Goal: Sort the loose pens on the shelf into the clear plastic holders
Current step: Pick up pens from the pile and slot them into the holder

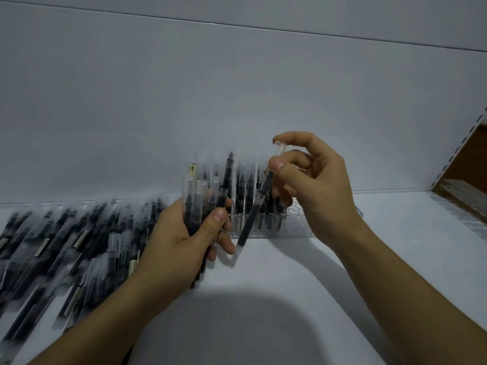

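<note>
My left hand (181, 241) grips a bundle of pens (204, 196) with black barrels and frosted clear caps, held upright over the shelf. My right hand (311, 185) pinches a single pen (254, 209) by its capped top, between thumb and forefinger; the pen hangs tilted, its lower end pointing down-left near my left fingers. Behind both hands stands a clear plastic holder (295, 227) with round holes, and several pens (243, 191) stand upright in it. A large pile of loose pens (66, 241) lies on the shelf to the left.
The white shelf surface (303, 285) runs to a white back wall (237, 101). At the far right a perforated metal upright (458, 154) borders a brown compartment holding another clear holder (461, 191).
</note>
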The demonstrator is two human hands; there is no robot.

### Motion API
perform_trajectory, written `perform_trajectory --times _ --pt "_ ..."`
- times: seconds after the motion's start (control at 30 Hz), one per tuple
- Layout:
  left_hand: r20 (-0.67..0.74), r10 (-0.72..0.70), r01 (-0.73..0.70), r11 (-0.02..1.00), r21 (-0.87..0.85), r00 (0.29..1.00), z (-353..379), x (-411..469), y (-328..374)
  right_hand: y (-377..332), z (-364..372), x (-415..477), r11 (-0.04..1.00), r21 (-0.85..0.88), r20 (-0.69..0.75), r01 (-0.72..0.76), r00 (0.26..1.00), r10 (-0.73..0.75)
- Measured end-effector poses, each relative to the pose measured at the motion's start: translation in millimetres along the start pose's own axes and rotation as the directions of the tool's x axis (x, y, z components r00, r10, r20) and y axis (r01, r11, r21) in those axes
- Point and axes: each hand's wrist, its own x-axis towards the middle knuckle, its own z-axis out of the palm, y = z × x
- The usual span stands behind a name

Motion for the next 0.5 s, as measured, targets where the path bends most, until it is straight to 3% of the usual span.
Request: perform_trajectory --times 0.27,0.5 --pt "0.038 0.052 -0.054 0.997 0.054 0.998 -0.2 0.1 -0.2 -2.2 -22.6 12.7 0.998 -0.046 -0.193 0.045 0.98 -0.053" --pt "0.018 0.065 -0.065 0.997 -0.039 0.998 3.2 -1.5 3.8 3.6 -39.6 20.4 0.984 -0.165 -0.268 0.064 0.957 -0.108"
